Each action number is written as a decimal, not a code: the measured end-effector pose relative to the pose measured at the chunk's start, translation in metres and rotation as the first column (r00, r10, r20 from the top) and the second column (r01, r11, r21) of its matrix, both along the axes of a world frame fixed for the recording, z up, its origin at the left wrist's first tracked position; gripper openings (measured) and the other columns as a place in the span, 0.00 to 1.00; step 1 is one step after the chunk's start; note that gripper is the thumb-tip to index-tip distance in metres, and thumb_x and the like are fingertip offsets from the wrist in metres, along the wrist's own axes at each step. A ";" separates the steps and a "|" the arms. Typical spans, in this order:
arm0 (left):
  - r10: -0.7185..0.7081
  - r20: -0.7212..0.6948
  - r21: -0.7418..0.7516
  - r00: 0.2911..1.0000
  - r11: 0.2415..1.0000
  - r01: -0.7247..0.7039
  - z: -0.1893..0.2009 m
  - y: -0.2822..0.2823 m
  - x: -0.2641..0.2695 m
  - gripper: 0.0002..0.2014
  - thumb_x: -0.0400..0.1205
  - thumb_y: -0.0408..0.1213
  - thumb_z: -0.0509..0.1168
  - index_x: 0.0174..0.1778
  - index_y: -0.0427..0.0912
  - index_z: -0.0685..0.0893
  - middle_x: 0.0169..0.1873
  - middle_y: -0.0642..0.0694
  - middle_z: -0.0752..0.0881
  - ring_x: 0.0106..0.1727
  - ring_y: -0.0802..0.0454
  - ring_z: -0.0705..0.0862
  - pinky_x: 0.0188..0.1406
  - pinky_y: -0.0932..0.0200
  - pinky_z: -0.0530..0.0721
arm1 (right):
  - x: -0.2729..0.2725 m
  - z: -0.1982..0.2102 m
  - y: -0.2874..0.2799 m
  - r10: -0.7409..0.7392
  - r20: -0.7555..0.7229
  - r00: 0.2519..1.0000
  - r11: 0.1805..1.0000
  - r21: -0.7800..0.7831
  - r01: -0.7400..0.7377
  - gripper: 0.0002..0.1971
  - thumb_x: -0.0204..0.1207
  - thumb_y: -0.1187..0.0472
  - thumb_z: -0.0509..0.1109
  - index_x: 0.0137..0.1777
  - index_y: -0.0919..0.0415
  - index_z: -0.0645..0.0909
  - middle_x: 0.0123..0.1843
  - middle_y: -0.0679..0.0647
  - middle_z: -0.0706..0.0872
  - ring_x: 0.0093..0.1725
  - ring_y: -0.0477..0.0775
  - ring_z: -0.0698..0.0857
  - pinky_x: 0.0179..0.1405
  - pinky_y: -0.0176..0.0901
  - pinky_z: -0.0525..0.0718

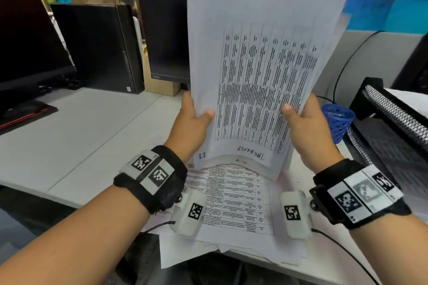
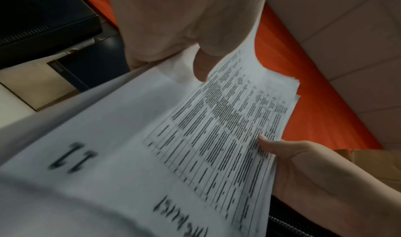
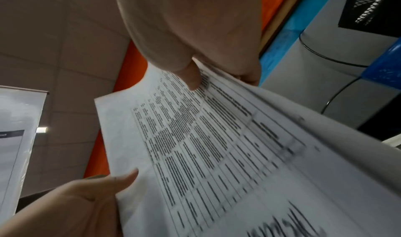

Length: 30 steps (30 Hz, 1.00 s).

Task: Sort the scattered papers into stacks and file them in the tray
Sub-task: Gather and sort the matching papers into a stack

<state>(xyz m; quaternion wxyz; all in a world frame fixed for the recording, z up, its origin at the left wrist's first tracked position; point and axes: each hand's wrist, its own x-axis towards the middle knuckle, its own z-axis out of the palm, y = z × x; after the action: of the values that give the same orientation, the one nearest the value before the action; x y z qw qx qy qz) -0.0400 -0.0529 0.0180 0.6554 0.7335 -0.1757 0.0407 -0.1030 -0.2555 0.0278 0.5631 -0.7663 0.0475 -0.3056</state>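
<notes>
A thick stack of printed table sheets (image 1: 254, 65) stands upright in front of me, its lower edge bowed just over the loose sheets (image 1: 231, 206) lying on the desk. My left hand (image 1: 196, 115) grips the stack's left edge, thumb on the front page. My right hand (image 1: 298, 115) grips its right edge the same way. The left wrist view shows the stack (image 2: 173, 138) under my left thumb (image 2: 201, 66), and the right wrist view shows it (image 3: 217, 146) under my right thumb (image 3: 190, 76). The black mesh tray (image 1: 389, 120) stands at the right, with a sheet in its upper level.
A blue mesh cup (image 1: 338, 120) sits between my right hand and the tray. Two dark monitors (image 1: 27, 37), a black computer case (image 1: 99, 46) and a cardboard box (image 1: 159, 83) line the back. A mouse on a pad (image 1: 25, 111) lies at the left. The desk's front edge is close.
</notes>
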 end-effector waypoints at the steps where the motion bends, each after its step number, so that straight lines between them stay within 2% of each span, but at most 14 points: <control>1: 0.002 -0.001 -0.014 1.000 1.000 -0.002 -0.001 0.000 -0.001 0.18 0.85 0.35 0.62 0.65 0.55 0.64 0.57 0.58 0.79 0.57 0.60 0.80 0.51 0.65 0.79 | -0.002 -0.002 0.001 0.004 -0.010 1.000 1.000 -0.006 -0.004 0.19 0.83 0.64 0.63 0.72 0.53 0.69 0.55 0.33 0.79 0.55 0.32 0.78 0.64 0.41 0.78; 4: 0.017 -0.019 -0.033 1.000 0.999 -0.018 -0.003 0.000 -0.002 0.21 0.82 0.36 0.67 0.64 0.53 0.64 0.59 0.54 0.80 0.60 0.54 0.82 0.62 0.53 0.81 | -0.006 0.007 0.002 -0.027 0.013 1.000 1.000 -0.016 0.027 0.25 0.79 0.62 0.68 0.73 0.55 0.65 0.58 0.37 0.80 0.58 0.37 0.80 0.68 0.48 0.78; 7: 0.023 -0.015 -0.053 1.000 0.998 -0.024 -0.004 -0.003 0.000 0.25 0.79 0.36 0.70 0.66 0.53 0.63 0.62 0.52 0.80 0.62 0.52 0.81 0.63 0.51 0.81 | -0.003 0.038 -0.001 0.002 0.203 0.979 1.000 0.004 -0.002 0.36 0.77 0.67 0.70 0.79 0.49 0.54 0.75 0.47 0.73 0.69 0.39 0.77 0.71 0.46 0.77; 9: 0.038 -0.014 -0.070 0.999 0.997 -0.039 -0.003 -0.005 0.001 0.25 0.80 0.37 0.70 0.66 0.53 0.63 0.61 0.54 0.80 0.61 0.54 0.81 0.62 0.54 0.79 | -0.001 0.063 -0.003 0.005 0.346 0.938 0.992 -0.122 0.040 0.39 0.76 0.69 0.69 0.80 0.45 0.52 0.81 0.43 0.62 0.73 0.29 0.69 0.73 0.33 0.72; 10: 0.044 -0.017 -0.084 0.999 0.995 -0.045 -0.003 -0.005 0.002 0.24 0.80 0.38 0.70 0.66 0.54 0.64 0.60 0.56 0.80 0.61 0.55 0.80 0.61 0.56 0.79 | 0.001 0.075 -0.003 -0.003 0.382 0.924 0.974 -0.209 0.090 0.37 0.76 0.69 0.67 0.80 0.47 0.54 0.79 0.39 0.60 0.71 0.22 0.65 0.72 0.22 0.66; 11: 0.049 -0.019 -0.099 0.999 0.994 -0.050 -0.004 -0.005 0.003 0.23 0.80 0.38 0.69 0.65 0.54 0.65 0.59 0.57 0.80 0.61 0.56 0.80 0.59 0.57 0.78 | 0.004 0.085 -0.003 -0.015 0.385 0.923 0.949 -0.284 0.134 0.33 0.78 0.67 0.66 0.80 0.49 0.58 0.77 0.38 0.62 0.71 0.21 0.64 0.70 0.17 0.61; 13: 0.059 -0.025 -0.125 0.998 0.990 -0.062 -0.005 -0.006 0.004 0.21 0.81 0.39 0.68 0.65 0.53 0.66 0.58 0.58 0.81 0.61 0.57 0.81 0.59 0.59 0.78 | 0.012 0.097 -0.004 -0.073 0.309 0.948 0.906 -0.378 0.193 0.21 0.80 0.60 0.64 0.73 0.49 0.72 0.72 0.39 0.74 0.72 0.34 0.70 0.66 0.19 0.62; 15: 0.071 -0.042 -0.145 0.997 0.986 -0.076 -0.008 -0.007 0.005 0.20 0.81 0.40 0.68 0.66 0.53 0.69 0.58 0.58 0.82 0.60 0.59 0.82 0.61 0.58 0.79 | 0.021 0.097 -0.007 -0.153 0.235 0.960 0.892 -0.384 0.237 0.14 0.81 0.58 0.61 0.64 0.49 0.79 0.64 0.43 0.81 0.67 0.42 0.76 0.58 0.20 0.66; 18: 0.086 -0.071 -0.146 0.994 0.985 -0.096 -0.013 -0.008 0.009 0.17 0.82 0.41 0.66 0.67 0.52 0.75 0.60 0.55 0.84 0.61 0.57 0.83 0.65 0.53 0.79 | 0.020 0.092 -0.006 -0.207 0.270 0.940 0.912 -0.294 0.285 0.12 0.81 0.61 0.60 0.60 0.51 0.80 0.59 0.43 0.82 0.58 0.38 0.77 0.47 0.11 0.64; 20: 0.105 -0.083 -0.126 0.991 0.985 -0.115 -0.018 -0.008 0.013 0.16 0.84 0.40 0.64 0.67 0.53 0.78 0.60 0.54 0.85 0.61 0.55 0.83 0.67 0.48 0.79 | 0.017 0.087 -0.006 -0.192 0.321 0.927 0.939 -0.215 0.269 0.14 0.80 0.64 0.61 0.63 0.50 0.76 0.59 0.41 0.81 0.53 0.30 0.77 0.51 0.12 0.67; 22: 0.132 -0.090 -0.133 0.987 0.981 -0.143 -0.022 -0.008 0.016 0.14 0.84 0.40 0.62 0.65 0.53 0.80 0.59 0.53 0.86 0.61 0.54 0.84 0.67 0.46 0.79 | 0.017 0.074 -0.009 -0.140 0.335 0.932 0.983 -0.069 0.172 0.20 0.78 0.64 0.64 0.68 0.48 0.69 0.64 0.44 0.79 0.55 0.27 0.79 0.61 0.23 0.75; 24: 0.150 -0.096 -0.158 0.984 0.974 -0.164 -0.023 -0.008 0.017 0.12 0.85 0.39 0.61 0.62 0.54 0.81 0.57 0.53 0.87 0.60 0.54 0.84 0.66 0.47 0.79 | 0.016 0.055 -0.013 -0.082 0.247 0.966 0.993 0.104 0.058 0.22 0.79 0.63 0.67 0.71 0.52 0.67 0.68 0.50 0.80 0.61 0.39 0.83 0.63 0.38 0.82; 27: 0.179 -0.093 -0.154 0.979 0.969 -0.192 -0.022 -0.010 0.016 0.10 0.84 0.40 0.61 0.59 0.54 0.82 0.55 0.55 0.87 0.58 0.55 0.85 0.64 0.48 0.80 | 0.007 0.017 -0.010 -0.032 -0.002 0.999 0.997 0.069 0.032 0.16 0.81 0.58 0.66 0.68 0.57 0.75 0.59 0.43 0.85 0.57 0.39 0.84 0.54 0.35 0.83; 30: 0.208 -0.089 -0.165 0.974 0.961 -0.221 -0.017 -0.014 0.011 0.08 0.84 0.40 0.61 0.58 0.52 0.80 0.52 0.56 0.87 0.53 0.58 0.85 0.56 0.55 0.82 | 0.001 -0.012 -0.003 -0.053 -0.072 0.996 0.996 0.071 0.058 0.12 0.82 0.61 0.64 0.65 0.54 0.77 0.54 0.39 0.83 0.55 0.34 0.81 0.54 0.34 0.79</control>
<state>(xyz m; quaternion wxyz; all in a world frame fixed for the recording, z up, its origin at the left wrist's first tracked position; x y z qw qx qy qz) -0.0292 -0.0669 0.0005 0.7143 0.6893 -0.0675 0.1006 -0.1022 -0.2589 0.0157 0.5800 -0.7539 0.0996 -0.2920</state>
